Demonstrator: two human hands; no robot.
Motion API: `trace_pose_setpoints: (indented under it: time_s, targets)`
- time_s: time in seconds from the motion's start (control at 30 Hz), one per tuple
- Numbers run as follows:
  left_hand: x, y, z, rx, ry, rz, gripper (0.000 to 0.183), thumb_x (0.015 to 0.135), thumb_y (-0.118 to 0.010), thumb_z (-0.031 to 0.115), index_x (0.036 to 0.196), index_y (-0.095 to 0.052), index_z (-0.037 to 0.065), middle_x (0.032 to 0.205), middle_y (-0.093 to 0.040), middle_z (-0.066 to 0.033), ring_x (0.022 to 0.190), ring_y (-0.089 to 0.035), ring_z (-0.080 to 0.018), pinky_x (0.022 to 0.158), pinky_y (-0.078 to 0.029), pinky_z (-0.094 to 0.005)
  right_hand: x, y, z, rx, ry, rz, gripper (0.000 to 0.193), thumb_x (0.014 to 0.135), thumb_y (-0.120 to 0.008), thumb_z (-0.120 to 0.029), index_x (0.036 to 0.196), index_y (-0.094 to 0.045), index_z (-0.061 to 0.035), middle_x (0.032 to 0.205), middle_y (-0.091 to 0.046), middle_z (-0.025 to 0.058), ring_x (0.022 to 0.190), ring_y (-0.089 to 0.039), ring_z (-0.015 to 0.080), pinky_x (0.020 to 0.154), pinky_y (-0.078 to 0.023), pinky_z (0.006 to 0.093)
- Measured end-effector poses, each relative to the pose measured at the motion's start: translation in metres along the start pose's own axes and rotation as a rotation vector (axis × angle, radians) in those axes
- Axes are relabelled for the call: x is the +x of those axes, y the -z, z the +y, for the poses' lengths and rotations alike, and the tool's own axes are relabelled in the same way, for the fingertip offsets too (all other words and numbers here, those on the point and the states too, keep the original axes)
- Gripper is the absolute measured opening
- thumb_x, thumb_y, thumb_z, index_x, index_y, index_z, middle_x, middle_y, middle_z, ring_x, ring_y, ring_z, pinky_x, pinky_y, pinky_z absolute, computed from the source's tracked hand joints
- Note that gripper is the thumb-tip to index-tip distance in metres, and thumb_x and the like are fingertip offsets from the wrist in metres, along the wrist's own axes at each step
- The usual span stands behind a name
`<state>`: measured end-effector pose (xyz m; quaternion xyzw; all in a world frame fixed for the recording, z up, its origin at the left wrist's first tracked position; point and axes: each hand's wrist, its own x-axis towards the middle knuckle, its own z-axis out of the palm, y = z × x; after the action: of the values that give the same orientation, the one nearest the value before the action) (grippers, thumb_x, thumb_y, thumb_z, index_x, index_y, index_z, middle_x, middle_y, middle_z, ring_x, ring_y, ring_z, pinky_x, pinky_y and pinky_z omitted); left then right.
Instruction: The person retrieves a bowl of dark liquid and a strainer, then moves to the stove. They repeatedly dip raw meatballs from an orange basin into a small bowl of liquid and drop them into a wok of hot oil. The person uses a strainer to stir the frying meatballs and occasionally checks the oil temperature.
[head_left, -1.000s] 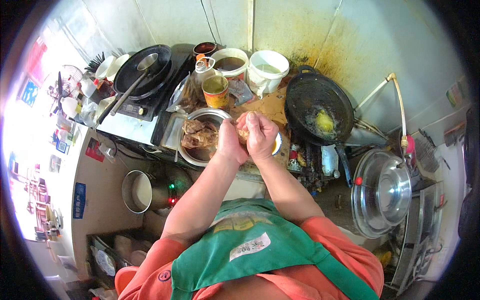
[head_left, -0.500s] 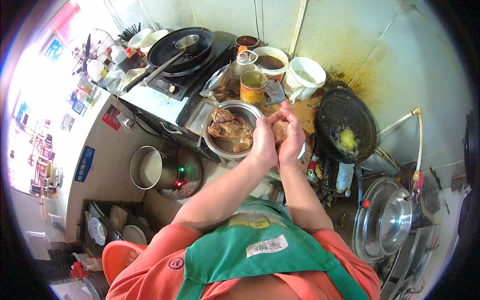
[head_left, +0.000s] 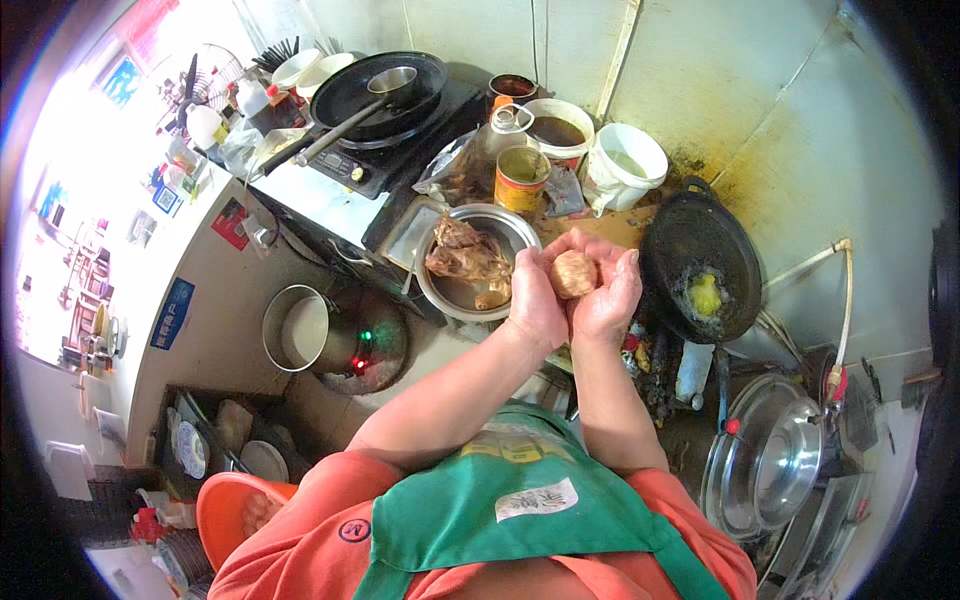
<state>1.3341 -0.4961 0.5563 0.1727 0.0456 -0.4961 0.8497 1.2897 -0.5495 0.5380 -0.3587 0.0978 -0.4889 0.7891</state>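
Note:
A round, pale-brown meatball (head_left: pixel 574 275) sits cupped between my two hands. My left hand (head_left: pixel 537 303) curves around its left side, overlapping the right rim of a steel bowl (head_left: pixel 513 238). My right hand (head_left: pixel 610 303) bends around the other side, its fingers toward the wok. Inside the bowl lies a lumpy mass of brown meat mixture (head_left: pixel 463 254), with a smaller piece near the front. To the right, a black wok (head_left: pixel 690 235) holds a yellow piece (head_left: pixel 706 295) in bubbling liquid.
Behind the bowl stand an open can (head_left: pixel 522 190), a tub of dark liquid (head_left: pixel 575 150) and a white bucket (head_left: pixel 642 195). A frying pan and ladle (head_left: pixel 391 84) rest on the cooktop at back left. A steel pot (head_left: pixel 285 345) stands lower left; steel basins (head_left: pixel 785 470) lie at right.
My hands have opened at the top and moved slightly right and down, so the meatball shows more fully between them. The whole view has shifted a little.

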Motion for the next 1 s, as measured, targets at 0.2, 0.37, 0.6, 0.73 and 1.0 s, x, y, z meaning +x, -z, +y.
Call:
trace_pose_setpoints:
  time_s: [0.2, 0.37, 0.6, 0.73, 1.0]
  targets:
    - [0.011, -0.007, 0.008, 0.181, -0.211, -0.091, 0.051, 0.1, -0.031, 0.043, 0.129, -0.052, 0.007, 0.089, -0.047, -0.003, 0.083, -0.05, -0.0161, 0.085, -0.048, -0.0342, -0.006, -0.004, 0.005, 0.13, -0.247, 0.232, 0.048, 0.1, -0.044, -0.041, 0.095, -0.064, 0.0023, 0.1, -0.068, 0.0185, 0.103, -0.063, 0.03, 0.095, -0.046, 0.0429]
    - [0.005, 0.007, -0.004, 0.091, -0.006, 0.09, 0.058, 0.101, -0.021, 0.045, 0.132, -0.052, 0.007, 0.109, -0.058, -0.0081, 0.101, -0.058, -0.0224, 0.096, -0.047, -0.0373, 0.005, 0.006, -0.005, -0.03, 0.024, -0.038, 0.048, 0.101, -0.043, -0.038, 0.082, -0.059, 0.0029, 0.096, -0.068, 0.0201, 0.095, -0.064, 0.0323, 0.09, -0.049, 0.045]
    - [0.008, 0.006, -0.008, 0.964, -0.606, -0.194, 0.065, 0.103, -0.014, 0.039, 0.146, -0.039, -0.002, 0.155, -0.032, -0.0154, 0.145, -0.024, -0.0281, 0.119, -0.017, -0.0369, -0.005, -0.002, -0.009, 0.44, -0.454, 0.398, 0.05, 0.102, -0.037, -0.04, 0.089, -0.063, 0.0003, 0.095, -0.068, 0.0182, 0.098, -0.063, 0.0333, 0.093, -0.049, 0.0463]
    - [0.003, -0.001, -0.018, 0.591, -0.405, 0.122, 0.059, 0.098, -0.019, 0.039, 0.134, -0.046, 0.0, 0.139, -0.048, -0.0135, 0.127, -0.046, -0.0277, 0.111, -0.033, -0.0403, -0.002, 0.008, -0.016, 0.248, -0.2, 0.253, 0.049, 0.1, -0.044, -0.041, 0.063, -0.048, -0.0087, 0.071, -0.058, 0.0137, 0.08, -0.059, 0.0351, 0.085, -0.047, 0.047]
    - [0.009, 0.004, -0.008, 0.219, -0.215, 0.008, 0.06, 0.097, -0.023, 0.045, 0.102, -0.061, -0.001, 0.1, -0.066, -0.0168, 0.101, -0.061, -0.0306, 0.099, -0.046, -0.0432, -0.001, 0.003, -0.007, 0.084, -0.085, 0.304, 0.049, 0.102, -0.038, -0.042, 0.1, -0.063, 0.0002, 0.119, -0.064, 0.0208, 0.106, -0.059, 0.0301, 0.095, -0.046, 0.0446]
